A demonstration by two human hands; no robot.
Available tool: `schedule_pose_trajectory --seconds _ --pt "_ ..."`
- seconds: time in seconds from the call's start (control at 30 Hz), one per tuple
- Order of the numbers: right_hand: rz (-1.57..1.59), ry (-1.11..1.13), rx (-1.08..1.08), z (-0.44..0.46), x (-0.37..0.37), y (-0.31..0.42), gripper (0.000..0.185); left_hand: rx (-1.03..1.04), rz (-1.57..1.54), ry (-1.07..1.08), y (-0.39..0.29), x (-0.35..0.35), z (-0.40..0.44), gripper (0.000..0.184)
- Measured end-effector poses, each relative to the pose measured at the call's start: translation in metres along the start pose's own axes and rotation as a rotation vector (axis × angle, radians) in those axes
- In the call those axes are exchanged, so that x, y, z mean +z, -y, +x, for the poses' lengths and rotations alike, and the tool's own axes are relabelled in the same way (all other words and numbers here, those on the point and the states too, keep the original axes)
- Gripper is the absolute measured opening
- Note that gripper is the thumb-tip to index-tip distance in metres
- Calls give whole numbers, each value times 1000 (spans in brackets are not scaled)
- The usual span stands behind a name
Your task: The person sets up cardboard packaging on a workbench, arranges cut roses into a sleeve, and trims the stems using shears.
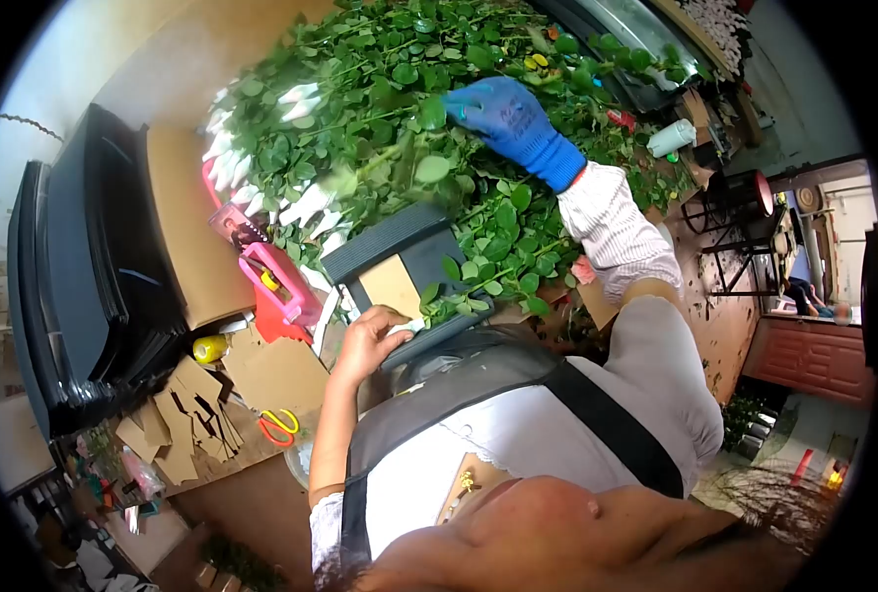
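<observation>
My bare left hand (368, 342) rests at the near edge of a dark box (427, 259), its fingers closed on the white-wrapped head of a leafy flower stem (439, 314). Leaves of that stem lie along the box's near side. A piece of tan cardboard (390, 286) shows inside the box. Farther out, my right hand (503, 113), in a blue glove, pinches at a leafy stem (429, 111) on the big heap of green stems (360, 74). Its fingertips are partly hidden by leaves. Several white-wrapped flower heads (227, 163) point left from the heap.
A pink tape dispenser (279, 283) stands left of the box. Orange-handled scissors (279, 427) and cut cardboard (194, 414) lie nearer me. A stack of dark folded boxes (104, 257) leans at the left. A white bottle-like roll (671, 138) is at the far right.
</observation>
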State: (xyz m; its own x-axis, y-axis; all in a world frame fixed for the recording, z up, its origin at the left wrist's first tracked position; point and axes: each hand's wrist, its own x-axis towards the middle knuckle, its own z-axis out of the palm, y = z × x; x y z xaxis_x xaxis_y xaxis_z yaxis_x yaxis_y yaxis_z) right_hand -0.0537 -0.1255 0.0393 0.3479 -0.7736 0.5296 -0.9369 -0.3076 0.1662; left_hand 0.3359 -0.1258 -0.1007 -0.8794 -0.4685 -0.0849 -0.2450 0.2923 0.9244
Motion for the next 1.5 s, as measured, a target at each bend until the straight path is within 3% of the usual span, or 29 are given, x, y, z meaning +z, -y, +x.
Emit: schedule_pose_trajectory --seconds 0.07,0.13,0.17,0.2,0.27,0.3,0.4,0.43,0.53,0.6,0.67,0.73,0.77,0.87,0.9,1.0,1.07,1.23,1.37,1.5 --pt "39 142 -4 -7 -11 21 33 -77 -18 -12 10 2 0 32" --pt "320 243 -2 -32 -20 51 37 -179 -272 -126 24 11 -5 50" --pt "399 376 85 -56 -13 62 36 -241 -154 -46 35 10 -4 73" --pt "473 508 172 -82 -1 70 36 -272 -214 -191 11 9 -6 90" --pt "345 647 183 -119 17 89 31 -145 -291 -269 4 13 -6 101" --pt "279 717 190 -128 20 94 29 -128 -264 -249 13 15 -7 100" --pt "204 977 246 -139 37 105 22 68 -39 -139 24 10 -6 63" --pt "293 838 193 -150 36 96 25 24 -58 -147 24 10 -5 58" --pt "411 1004 554 -84 -6 62 29 -82 -79 -144 2 8 -7 47" --pt "342 526 640 -81 31 29 39 -93 -47 -142 -1 8 -4 45" --pt "-23 243 470 -93 98 -4 45 -65 15 -137 -8 5 1 38" --pt "-44 368 383 -113 157 -28 44 -46 118 -143 -15 4 5 33" --pt "-48 432 335 -105 162 -28 43 62 294 -192 -17 3 8 27" --pt "128 742 408 -87 150 -46 39 71 294 -246 -3 11 10 26" --pt "174 454 377 -78 137 -49 37 42 261 -241 -1 11 8 28" --pt "-156 8 273 -45 58 -50 39 -6 68 -321 -3 16 7 33" --pt "-144 -27 210 -41 9 -49 42 24 99 -290 -7 12 7 29" --pt "-222 199 386 -78 -26 -42 49 -9 39 -278 4 16 5 22" --pt "-216 -129 333 -49 -33 -22 42 -13 91 -276 4 15 7 22" --pt "-168 -32 346 -40 -8 -18 44 14 115 -256 -5 12 9 22"
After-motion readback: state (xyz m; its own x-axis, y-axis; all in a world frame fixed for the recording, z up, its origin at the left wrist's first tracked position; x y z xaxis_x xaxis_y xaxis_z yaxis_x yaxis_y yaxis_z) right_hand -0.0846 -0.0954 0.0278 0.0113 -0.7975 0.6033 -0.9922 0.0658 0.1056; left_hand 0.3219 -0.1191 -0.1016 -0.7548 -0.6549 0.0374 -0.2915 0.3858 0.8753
